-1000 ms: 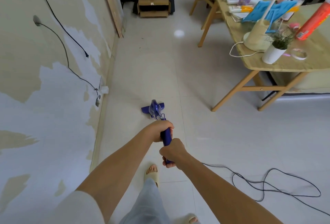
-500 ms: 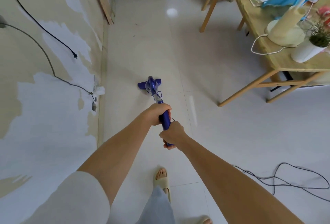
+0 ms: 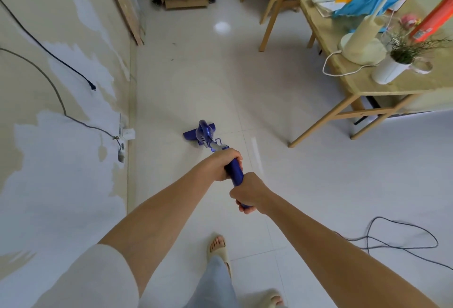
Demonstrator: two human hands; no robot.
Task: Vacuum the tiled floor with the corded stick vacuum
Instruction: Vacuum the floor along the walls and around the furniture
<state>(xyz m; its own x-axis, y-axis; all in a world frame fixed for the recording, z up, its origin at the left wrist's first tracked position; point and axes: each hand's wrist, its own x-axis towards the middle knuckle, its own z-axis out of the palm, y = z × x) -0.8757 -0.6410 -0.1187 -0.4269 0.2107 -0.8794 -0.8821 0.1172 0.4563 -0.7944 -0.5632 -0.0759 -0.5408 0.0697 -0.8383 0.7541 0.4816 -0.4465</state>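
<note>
Both hands are wrapped around the handle of the blue plastic corded stick vacuum (image 3: 208, 137): the left hand (image 3: 224, 164) grips higher up the shaft, the right hand (image 3: 247, 192) grips the end nearest the body. The vacuum's flat blue floor head (image 3: 191, 134) sits on the pale glossy tiled floor (image 3: 196, 82) just left of the frame's centre. Compared with a second ago, the head has travelled forward along the strip of floor beside the patchy beige-and-white wall (image 3: 49, 136) at the left, and the person's sandalled foot (image 3: 218, 248) has stepped up behind it, so this looks like a forward stroke in progress with the lane ahead not yet covered. The black power cord (image 3: 402, 234) lies looped on the tiles at the lower right, behind the hands and apart from the head. A light wooden table (image 3: 367, 86) with a white potted plant (image 3: 392, 69) occupies the upper right, its legs near the next lane.
</note>
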